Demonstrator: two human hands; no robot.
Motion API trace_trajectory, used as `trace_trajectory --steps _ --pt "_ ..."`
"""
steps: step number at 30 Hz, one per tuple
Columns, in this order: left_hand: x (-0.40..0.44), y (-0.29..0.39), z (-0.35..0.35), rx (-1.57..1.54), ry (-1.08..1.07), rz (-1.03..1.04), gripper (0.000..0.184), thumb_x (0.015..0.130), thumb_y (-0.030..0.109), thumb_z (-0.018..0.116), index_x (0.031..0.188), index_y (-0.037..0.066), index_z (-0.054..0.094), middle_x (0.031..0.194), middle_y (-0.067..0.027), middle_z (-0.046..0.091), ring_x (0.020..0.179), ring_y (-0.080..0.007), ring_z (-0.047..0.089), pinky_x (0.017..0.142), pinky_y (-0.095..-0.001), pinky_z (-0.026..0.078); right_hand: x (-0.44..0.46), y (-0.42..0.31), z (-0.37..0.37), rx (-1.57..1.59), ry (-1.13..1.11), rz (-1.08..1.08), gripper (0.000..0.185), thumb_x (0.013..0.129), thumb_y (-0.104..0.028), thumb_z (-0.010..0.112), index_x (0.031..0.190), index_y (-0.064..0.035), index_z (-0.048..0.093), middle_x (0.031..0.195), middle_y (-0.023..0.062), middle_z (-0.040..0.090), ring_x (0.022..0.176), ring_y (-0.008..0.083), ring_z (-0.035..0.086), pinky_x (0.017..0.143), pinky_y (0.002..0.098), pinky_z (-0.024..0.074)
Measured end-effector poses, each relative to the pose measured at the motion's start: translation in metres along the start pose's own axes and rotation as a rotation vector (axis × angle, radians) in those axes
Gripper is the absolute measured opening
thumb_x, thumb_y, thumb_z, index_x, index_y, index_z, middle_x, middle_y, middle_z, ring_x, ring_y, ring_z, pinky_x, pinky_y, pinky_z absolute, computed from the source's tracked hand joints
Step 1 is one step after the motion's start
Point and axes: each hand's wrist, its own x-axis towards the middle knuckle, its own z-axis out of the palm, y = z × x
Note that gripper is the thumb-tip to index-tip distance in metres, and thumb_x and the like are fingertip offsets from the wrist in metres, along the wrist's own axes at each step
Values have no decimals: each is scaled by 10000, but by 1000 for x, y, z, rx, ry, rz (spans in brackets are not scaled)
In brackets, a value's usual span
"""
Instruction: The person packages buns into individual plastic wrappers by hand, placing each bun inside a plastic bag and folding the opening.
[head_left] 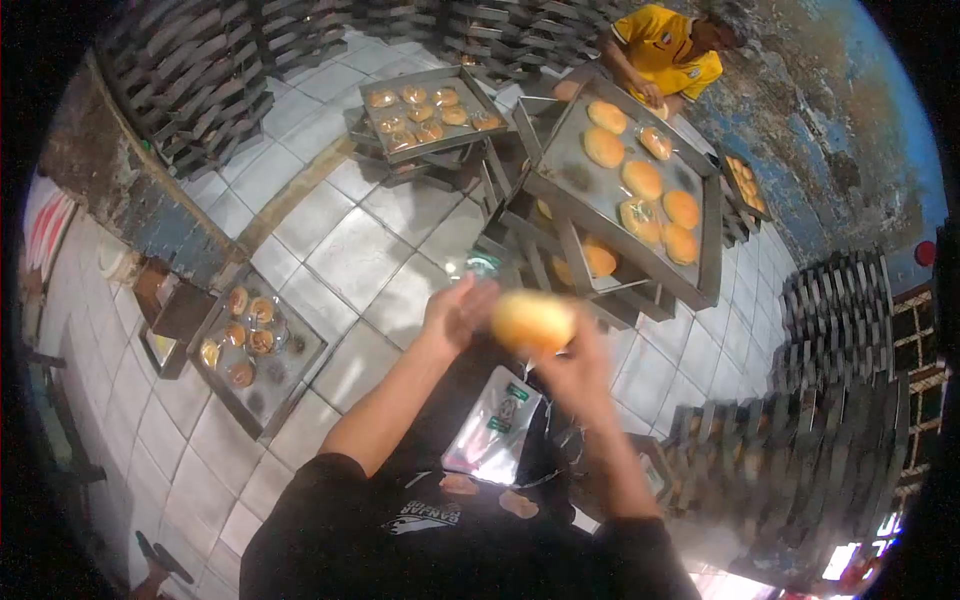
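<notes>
My right hand (582,372) grips a round golden bread bun (533,320), blurred by motion, in front of my body. Beside it on the left, my left hand (458,316) has its fingers closed on a clear plastic bag (480,266) with a green print. The bag stands out past the fingertips, apart from the bun. On my lap lies a stack of flat clear bags (495,425) with green labels. Just ahead, a metal tray (572,178) holds several buns, some of them wrapped in plastic.
A person in a yellow shirt (668,50) sits behind the tray stack, a hand at a bun. Trays of wrapped buns stand at the back (430,110) and on the left floor (262,385). Tall stacks of dark trays (780,480) rise on the right.
</notes>
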Motion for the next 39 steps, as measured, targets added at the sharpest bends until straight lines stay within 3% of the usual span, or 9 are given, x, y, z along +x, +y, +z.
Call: trace_trajectory --steps 2,8,13,16,19,24,28,33,39 --pt "-19 -6 36 115 65 45 404 979 221 699 1266 -22 552 1252 -202 675 1081 -356 699 944 -440 582 -35 37 23 -199 27 -417 507 757 36 812 1209 -54 602 1246 139 632 1152 346 650 980 441 545" --pt "-75 -32 92 248 -120 -189 385 1055 358 522 1293 70 614 1228 -88 705 1144 -229 669 972 -407 547 -42 44 0 -353 283 -521 446 665 104 730 1075 -23 608 1192 178 638 1165 395 638 1017 507 536" --pt "-67 -28 59 207 -198 -200 439 1051 409 486 1274 65 643 1217 -79 714 1083 -228 690 948 -402 559 -62 32 38 -287 122 -250 634 713 -37 781 1317 -13 590 1368 205 610 1337 388 548 1182 606 316" --pt "-70 -33 42 153 -110 -206 427 1082 354 425 1349 66 593 1305 -91 669 1184 -263 644 1021 -419 521 -68 55 74 -393 78 -293 621 807 -11 662 1417 -14 541 1424 229 575 1383 399 512 1204 586 295" --pt "-113 -76 60 394 -120 228 464 1084 345 461 1450 62 505 1380 -107 611 1257 -247 592 1094 -429 466 -57 53 54 -460 153 -307 584 841 0 611 1420 0 538 1410 224 583 1366 398 525 1200 587 305" --pt "-65 -46 52 14 -391 25 425 1045 306 567 1408 90 515 1381 -96 596 1247 -221 587 1074 -400 482 -41 40 40 -375 47 -311 549 822 -4 631 1365 22 556 1355 227 603 1340 388 535 1207 571 306" --pt "-76 -72 86 290 -50 264 455 1051 376 500 1392 75 500 1392 -103 576 1219 -258 592 1029 -431 502 -22 44 30 -494 92 -284 467 820 -38 688 1279 -32 602 1273 163 646 1284 374 566 1173 583 327" --pt "-71 -41 82 -107 -219 -27 690 1055 609 402 1404 27 526 1399 -148 596 1270 -331 584 1120 -493 474 -46 6 18 -29 -216 -54 120 902 -55 662 1017 -45 630 1080 86 680 1067 272 662 930 465 504" --pt "-45 -15 43 -44 -120 5 711 1071 634 306 1384 47 555 1385 -168 613 1271 -331 593 1102 -525 475 -64 -17 6 572 -641 99 118 914 -77 726 940 -22 626 935 56 641 883 211 630 813 372 506"
